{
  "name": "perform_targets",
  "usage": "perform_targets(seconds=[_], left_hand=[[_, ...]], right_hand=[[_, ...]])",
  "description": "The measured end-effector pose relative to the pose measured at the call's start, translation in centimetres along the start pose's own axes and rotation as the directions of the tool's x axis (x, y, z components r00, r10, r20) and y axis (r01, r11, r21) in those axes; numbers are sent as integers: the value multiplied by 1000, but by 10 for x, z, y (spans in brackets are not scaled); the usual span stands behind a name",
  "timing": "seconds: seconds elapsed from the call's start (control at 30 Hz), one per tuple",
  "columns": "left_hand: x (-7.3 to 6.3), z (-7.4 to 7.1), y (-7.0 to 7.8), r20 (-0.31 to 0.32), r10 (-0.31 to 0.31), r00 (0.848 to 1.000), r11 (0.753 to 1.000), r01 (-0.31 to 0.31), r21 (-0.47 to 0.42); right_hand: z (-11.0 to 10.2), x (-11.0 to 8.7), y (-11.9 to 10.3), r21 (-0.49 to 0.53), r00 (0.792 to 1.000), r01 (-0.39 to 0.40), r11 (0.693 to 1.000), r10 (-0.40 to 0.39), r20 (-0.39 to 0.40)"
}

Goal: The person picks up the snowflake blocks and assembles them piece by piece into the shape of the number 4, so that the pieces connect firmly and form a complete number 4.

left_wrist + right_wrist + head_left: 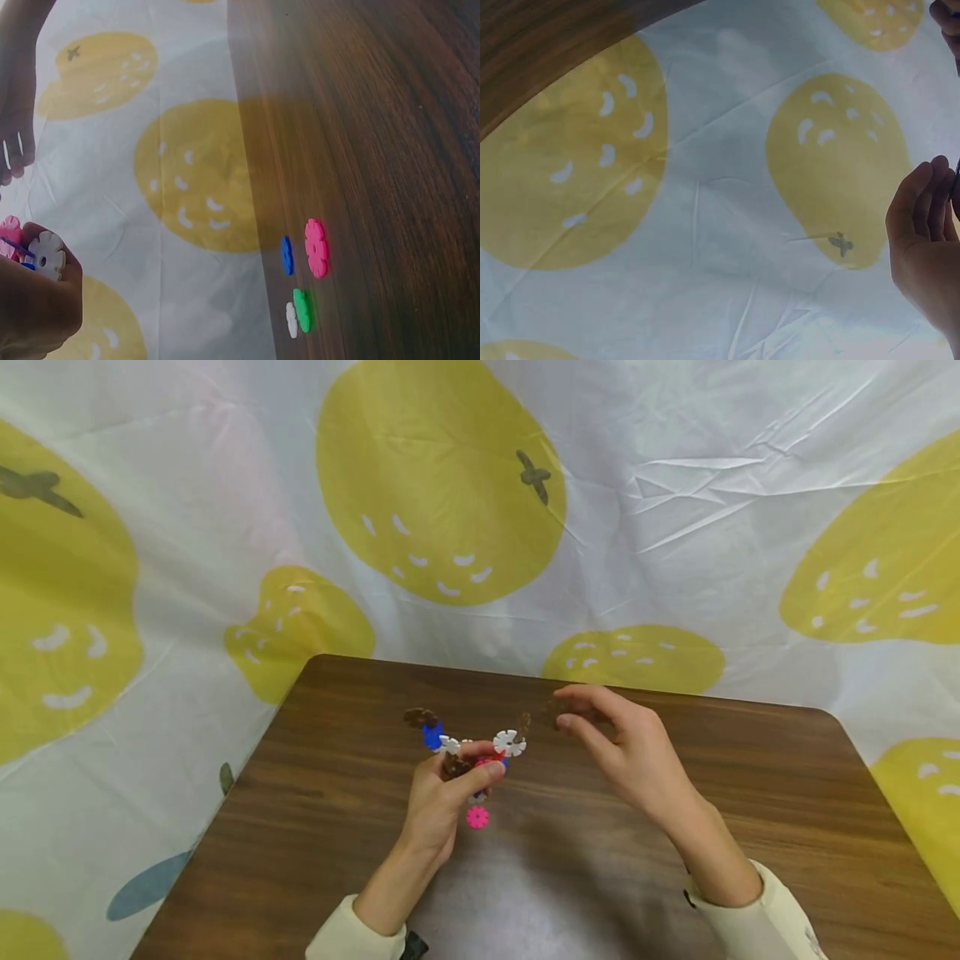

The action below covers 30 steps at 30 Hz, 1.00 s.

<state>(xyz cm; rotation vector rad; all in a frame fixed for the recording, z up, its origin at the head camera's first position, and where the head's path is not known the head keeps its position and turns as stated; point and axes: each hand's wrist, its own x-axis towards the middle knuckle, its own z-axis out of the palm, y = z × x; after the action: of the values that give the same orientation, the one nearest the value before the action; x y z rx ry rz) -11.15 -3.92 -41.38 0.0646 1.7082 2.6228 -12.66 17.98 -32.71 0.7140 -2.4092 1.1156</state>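
My left hand point(442, 802) grips a joined cluster of notched plastic discs above the table, thumb across its middle. A white disc point(510, 743) stands at the cluster's right side. On the left a blue disc point(432, 735) carries a brown disc point(420, 717) at its tip. A pink disc point(477, 817) shows below the fingers. To the right, apart from the cluster, my right hand point(630, 752) pinches a brown disc point(553, 710) by thumb and fingertips; it blends into the wood. In the right wrist view that hand point(926, 232) is partly cut off.
The brown wooden table point(315, 860) lies under both hands. Behind it hangs a white cloth point(637, 527) with yellow fruit prints. Against the table's edge in the left wrist view appear pink point(316, 248), blue point(286, 255), green point(301, 310) and white point(292, 319) discs; whether they are loose is unclear.
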Motion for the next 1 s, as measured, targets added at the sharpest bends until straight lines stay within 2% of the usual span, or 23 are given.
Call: perform_targets(seconds=[0.33, 0.53, 0.8, 1.0], left_hand=[[-3, 4, 1, 15, 0, 1000, 1000, -1, 28], [-4, 5, 2, 34, 10, 999, 999, -11, 32], [-6, 7, 4, 51, 6, 999, 999, -8, 34], [-6, 8, 5, 41, -3, 999, 999, 2, 34]], right_hand=[[-3, 2, -15, -31, 991, 111, 993, -113, -70], [-2, 3, -23, -63, 983, 146, 987, -152, -103], [4, 3, -21, -86, 975, 182, 980, -191, -115], [8, 3, -21, -98, 968, 201, 975, -213, -132]])
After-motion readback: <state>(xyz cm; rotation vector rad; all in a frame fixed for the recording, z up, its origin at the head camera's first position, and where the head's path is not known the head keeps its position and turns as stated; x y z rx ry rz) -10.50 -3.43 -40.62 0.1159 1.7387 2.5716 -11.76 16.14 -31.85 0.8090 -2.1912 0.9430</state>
